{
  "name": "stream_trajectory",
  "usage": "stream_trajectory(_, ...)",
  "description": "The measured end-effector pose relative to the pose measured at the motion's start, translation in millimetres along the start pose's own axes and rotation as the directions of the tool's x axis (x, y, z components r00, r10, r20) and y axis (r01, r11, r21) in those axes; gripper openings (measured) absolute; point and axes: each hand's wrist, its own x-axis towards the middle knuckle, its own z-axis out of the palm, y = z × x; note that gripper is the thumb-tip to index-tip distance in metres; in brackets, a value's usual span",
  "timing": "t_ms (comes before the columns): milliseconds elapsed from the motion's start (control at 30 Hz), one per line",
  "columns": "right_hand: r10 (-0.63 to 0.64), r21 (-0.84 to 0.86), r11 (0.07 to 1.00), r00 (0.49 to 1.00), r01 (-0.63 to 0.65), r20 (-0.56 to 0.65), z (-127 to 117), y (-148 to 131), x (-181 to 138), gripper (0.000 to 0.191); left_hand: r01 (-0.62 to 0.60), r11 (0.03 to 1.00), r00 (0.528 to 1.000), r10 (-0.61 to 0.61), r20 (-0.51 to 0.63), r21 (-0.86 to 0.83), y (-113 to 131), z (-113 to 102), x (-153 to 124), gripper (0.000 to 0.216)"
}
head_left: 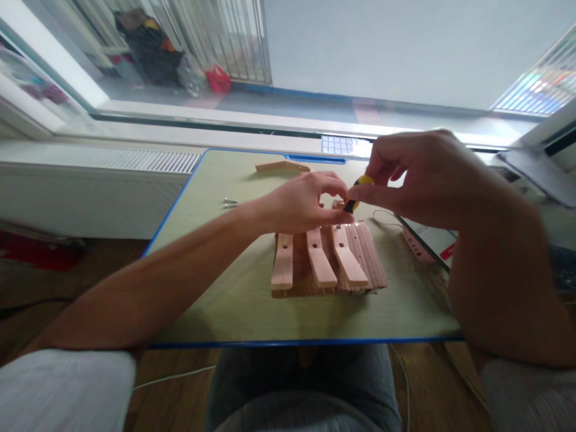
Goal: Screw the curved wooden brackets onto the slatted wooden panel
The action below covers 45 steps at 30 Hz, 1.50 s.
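Note:
My right hand [405, 168] grips a screwdriver [360, 185] by its yellow and black handle, which is tilted over a wooden board. My left hand [310, 201] is curled with thumb and forefinger at the screwdriver's lower black end; its tip is hidden behind the fingers. Below the hands lies the brown grooved board [371, 258]. Three pale bent wooden pieces rest across it: a left piece [282, 267], a middle piece [323, 270] and a right piece [353, 270]. Each shows a dark hole or screw. My left hand covers their far ends.
Another bent wooden piece [281, 165] lies at the back of the blue-edged table [216, 300]. Two small metal screws [230, 203] lie to the left. At right are a pink power strip [416, 245], a thin cable and a flat device partly behind my right arm. A window stands beyond.

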Motion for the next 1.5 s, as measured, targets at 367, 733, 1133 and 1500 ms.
stream_trajectory(367,-0.022,0.055,0.998,0.999,0.02,0.044,-2,6,0,0.026,-0.03,0.998,0.998,0.028,-0.052,-0.048,-2,3,-1,0.018)
stream_trajectory(733,-0.059,0.078,0.996,0.994,0.052,0.091,-9,1,-2,0.01,-0.013,0.999,1.0,0.013,-0.011,-0.039,-1,2,-1,0.024)
stream_trajectory(1133,0.003,-0.051,0.999,1.0,-0.002,0.016,3,-3,3,0.039,-0.016,1.0,0.998,0.015,-0.065,-0.022,3,2,-1,0.024)
stream_trajectory(1500,-0.095,0.15,0.986,0.99,0.078,0.105,-11,3,-4,0.026,-0.022,0.992,0.998,0.015,-0.057,-0.127,-2,4,-1,0.022)
